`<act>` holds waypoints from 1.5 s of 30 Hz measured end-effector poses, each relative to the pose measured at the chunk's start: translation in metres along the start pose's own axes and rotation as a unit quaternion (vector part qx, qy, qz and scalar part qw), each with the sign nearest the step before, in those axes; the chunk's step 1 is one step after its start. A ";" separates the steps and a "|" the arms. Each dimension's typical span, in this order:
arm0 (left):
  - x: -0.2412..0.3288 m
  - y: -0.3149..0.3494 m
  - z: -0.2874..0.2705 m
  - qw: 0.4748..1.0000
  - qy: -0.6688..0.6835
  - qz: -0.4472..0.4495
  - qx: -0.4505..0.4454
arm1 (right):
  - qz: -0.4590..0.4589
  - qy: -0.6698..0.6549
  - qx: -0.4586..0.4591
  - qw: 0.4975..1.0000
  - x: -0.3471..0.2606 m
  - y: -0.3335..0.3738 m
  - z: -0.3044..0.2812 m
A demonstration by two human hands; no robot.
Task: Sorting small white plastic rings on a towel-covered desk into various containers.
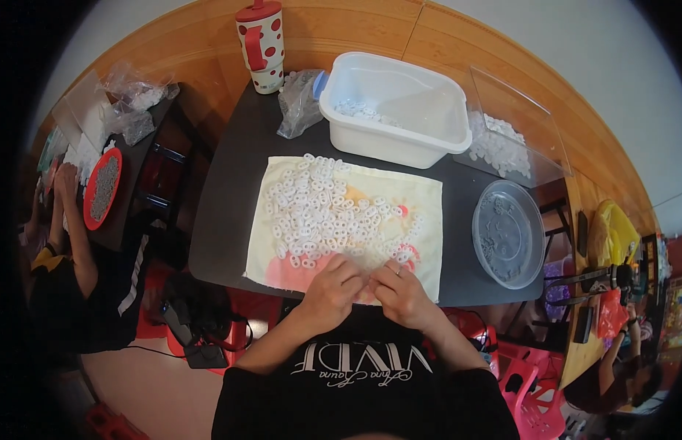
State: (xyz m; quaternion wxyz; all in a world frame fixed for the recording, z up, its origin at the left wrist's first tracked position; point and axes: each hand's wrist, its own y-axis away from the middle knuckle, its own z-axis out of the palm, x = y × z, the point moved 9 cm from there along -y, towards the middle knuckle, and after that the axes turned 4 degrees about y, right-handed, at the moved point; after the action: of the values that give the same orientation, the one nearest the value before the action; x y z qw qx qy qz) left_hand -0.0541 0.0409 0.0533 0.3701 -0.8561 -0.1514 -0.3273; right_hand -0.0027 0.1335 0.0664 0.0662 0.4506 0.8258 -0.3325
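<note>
Wood panelling backs a black tabletop, where white two-holed pieces lie heaped on a pale cloth reaching the near edge. A person's left hand and right hand meet at that edge, fingers curled inward; whether they grip a piece cannot be told. A white tub stands by the far edge, a clear round container by the right edge, and a spotted tumbler at the far left corner.

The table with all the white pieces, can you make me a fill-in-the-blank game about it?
The spotted tumbler has a ____ lid.
Many small pieces with ____ lie on the pale yellow cloth.
The clear round container is on the cloth's ____ side.

Missing words: red; holes; right.
</note>
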 end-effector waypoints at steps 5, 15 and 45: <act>-0.002 0.000 0.004 1.000 0.014 0.001 -0.024 | -0.002 -0.019 -0.011 1.000 0.001 0.000 0.001; -0.003 -0.006 -0.005 0.999 0.041 -0.015 -0.021 | 0.008 -0.003 -0.003 1.000 0.001 -0.001 -0.001; 0.166 -0.015 -0.055 0.582 0.762 0.021 -0.282 | 0.151 0.151 -0.053 0.975 0.072 -0.032 -0.034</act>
State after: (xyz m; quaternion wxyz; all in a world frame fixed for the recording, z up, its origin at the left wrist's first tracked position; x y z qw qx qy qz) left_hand 0.0363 0.0136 0.2011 0.0964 -0.3567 0.3038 -0.8782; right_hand -0.0637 0.1920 0.0790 0.0138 0.6107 0.7655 -0.2021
